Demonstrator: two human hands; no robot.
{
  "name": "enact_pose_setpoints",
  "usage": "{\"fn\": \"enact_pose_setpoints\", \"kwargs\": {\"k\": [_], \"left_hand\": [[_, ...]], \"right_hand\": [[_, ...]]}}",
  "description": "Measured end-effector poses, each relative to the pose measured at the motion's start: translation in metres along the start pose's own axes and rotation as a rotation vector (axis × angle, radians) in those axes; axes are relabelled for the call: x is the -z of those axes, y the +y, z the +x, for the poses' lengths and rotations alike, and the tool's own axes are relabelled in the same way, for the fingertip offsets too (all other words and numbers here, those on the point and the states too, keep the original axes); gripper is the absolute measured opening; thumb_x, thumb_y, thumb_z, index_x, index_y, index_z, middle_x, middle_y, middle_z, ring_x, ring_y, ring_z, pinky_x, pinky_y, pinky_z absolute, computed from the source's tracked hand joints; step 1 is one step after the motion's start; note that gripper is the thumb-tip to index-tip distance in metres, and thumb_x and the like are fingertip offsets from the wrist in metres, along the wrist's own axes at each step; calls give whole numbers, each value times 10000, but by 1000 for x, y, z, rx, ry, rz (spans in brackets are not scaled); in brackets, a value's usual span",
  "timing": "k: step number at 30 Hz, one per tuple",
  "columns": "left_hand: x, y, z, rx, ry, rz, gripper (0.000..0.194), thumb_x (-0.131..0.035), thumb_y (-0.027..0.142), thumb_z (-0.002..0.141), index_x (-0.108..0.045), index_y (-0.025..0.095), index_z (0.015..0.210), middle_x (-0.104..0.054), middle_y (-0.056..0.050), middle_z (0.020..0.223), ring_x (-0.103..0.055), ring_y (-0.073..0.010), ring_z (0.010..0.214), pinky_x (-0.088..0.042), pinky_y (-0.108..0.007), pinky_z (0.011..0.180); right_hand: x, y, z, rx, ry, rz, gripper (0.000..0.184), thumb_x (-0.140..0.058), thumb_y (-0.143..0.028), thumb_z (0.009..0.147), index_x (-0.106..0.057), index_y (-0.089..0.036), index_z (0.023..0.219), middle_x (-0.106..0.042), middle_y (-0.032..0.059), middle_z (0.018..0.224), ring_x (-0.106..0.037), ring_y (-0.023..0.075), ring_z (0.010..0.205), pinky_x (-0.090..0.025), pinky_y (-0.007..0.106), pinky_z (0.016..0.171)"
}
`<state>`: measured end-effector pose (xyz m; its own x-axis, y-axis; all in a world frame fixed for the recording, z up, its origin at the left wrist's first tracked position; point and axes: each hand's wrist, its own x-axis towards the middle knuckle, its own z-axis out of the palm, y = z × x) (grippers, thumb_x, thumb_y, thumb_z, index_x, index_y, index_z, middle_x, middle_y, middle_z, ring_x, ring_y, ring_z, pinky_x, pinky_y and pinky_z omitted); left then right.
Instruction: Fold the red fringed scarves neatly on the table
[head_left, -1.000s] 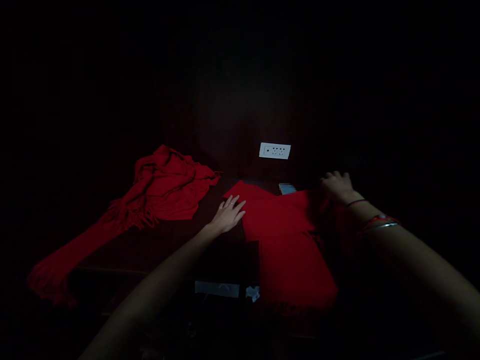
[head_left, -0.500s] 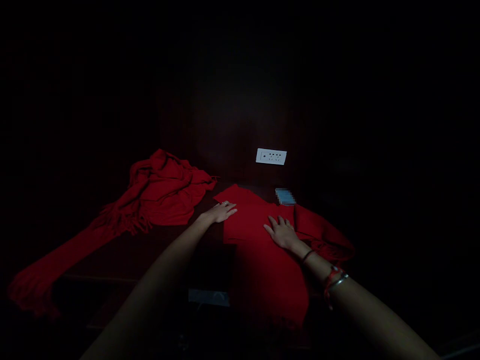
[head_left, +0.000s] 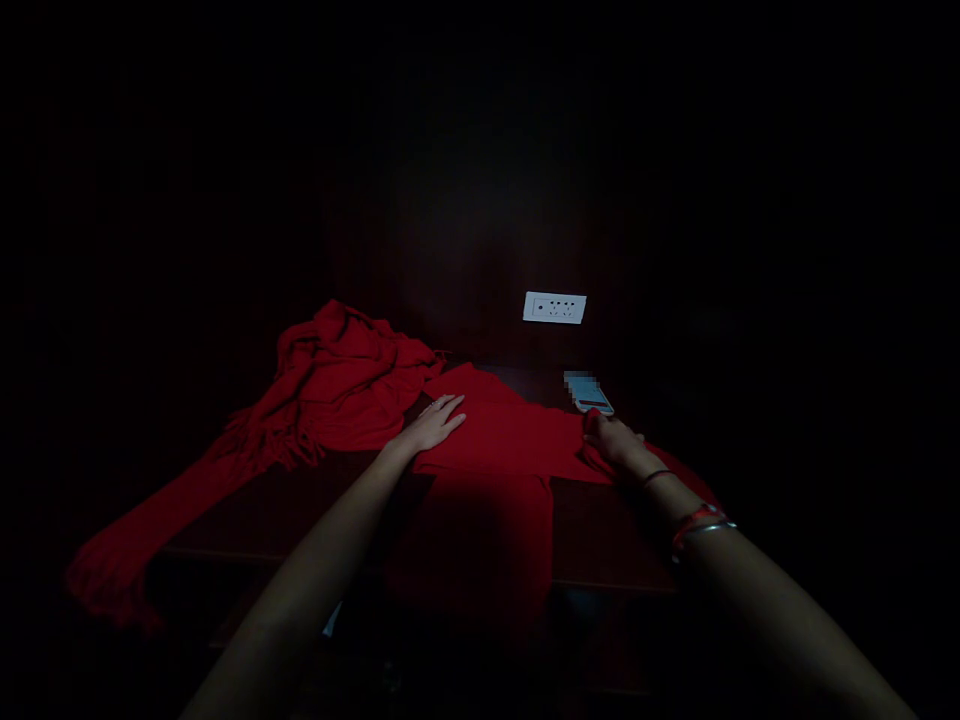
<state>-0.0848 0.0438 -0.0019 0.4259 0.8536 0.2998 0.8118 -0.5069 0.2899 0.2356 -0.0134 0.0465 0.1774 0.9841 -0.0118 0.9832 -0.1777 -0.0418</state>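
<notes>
A folded red scarf (head_left: pixel 499 440) lies on a dark table (head_left: pixel 600 535), and one end hangs over the front edge. My left hand (head_left: pixel 433 423) rests flat on the scarf's left edge with fingers stretched out. My right hand (head_left: pixel 615 440) lies at the scarf's right side; in the dim light I cannot make out whether its fingers grip the cloth. A red string and a metal bangle (head_left: pixel 701 523) circle my right wrist.
A second red scarf (head_left: pixel 330 385) with fringes lies crumpled at the left, its tail trailing off the table's front left. A small blurred card-like object (head_left: pixel 587 391) sits behind my right hand. A white socket plate (head_left: pixel 554 307) is on the dark back wall.
My right hand swung from the far right to the scarf's middle, then back to its right side. The scarf now lies wider across the table. My left hand stayed on its left edge.
</notes>
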Motion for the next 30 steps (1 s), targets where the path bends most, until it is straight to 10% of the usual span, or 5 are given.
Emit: {"fn": "enact_pose_setpoints", "kwargs": {"k": [5, 11, 16, 23, 30], "left_hand": [[-1, -6, 3, -10, -106, -54, 570, -158, 494, 830, -228, 170, 1293, -279, -62, 1325, -231, -167, 1211, -171, -295, 988], [-1, -13, 4, 13, -88, -38, 556, -96, 446, 848, -215, 148, 1302, -281, -62, 1326, -232, -163, 1211, -152, -280, 993], [-3, -14, 6, 46, -112, 17, 518, -65, 433, 854, -162, 214, 1314, -257, -31, 1339, -234, -172, 1212, -190, -321, 977], [-4, -12, 6, 59, -153, 62, 548, -136, 500, 831, -170, 232, 1308, -236, -34, 1348, -200, -188, 1223, -190, -349, 971], [2, -13, 3, 30, -111, 75, 506, -153, 351, 851, -169, 145, 1313, -271, -64, 1331, -258, -158, 1201, -203, -275, 976]], "right_hand": [[20, 27, 1, 210, 216, 147, 196, -402, -254, 796, -547, -134, 852, -589, 136, 885, -563, 209, 801, -399, 301, 691], [104, 65, -3, 254, 618, 252, 98, -502, -159, 726, -581, -202, 765, -588, 64, 789, -537, 218, 811, -373, 374, 780], [142, 87, -1, 165, 712, 129, 85, -487, -161, 733, -550, -203, 692, -559, 71, 765, -510, 248, 903, -347, 463, 781], [76, 40, 9, 47, 356, 65, 69, -596, -89, 617, -573, -152, 633, -536, 165, 898, -402, 368, 1021, -177, 643, 806], [-4, -58, 16, 429, 124, 34, 377, -369, -395, 807, -466, -190, 1108, -465, 121, 1131, -414, 238, 1040, -339, 375, 828]]}}
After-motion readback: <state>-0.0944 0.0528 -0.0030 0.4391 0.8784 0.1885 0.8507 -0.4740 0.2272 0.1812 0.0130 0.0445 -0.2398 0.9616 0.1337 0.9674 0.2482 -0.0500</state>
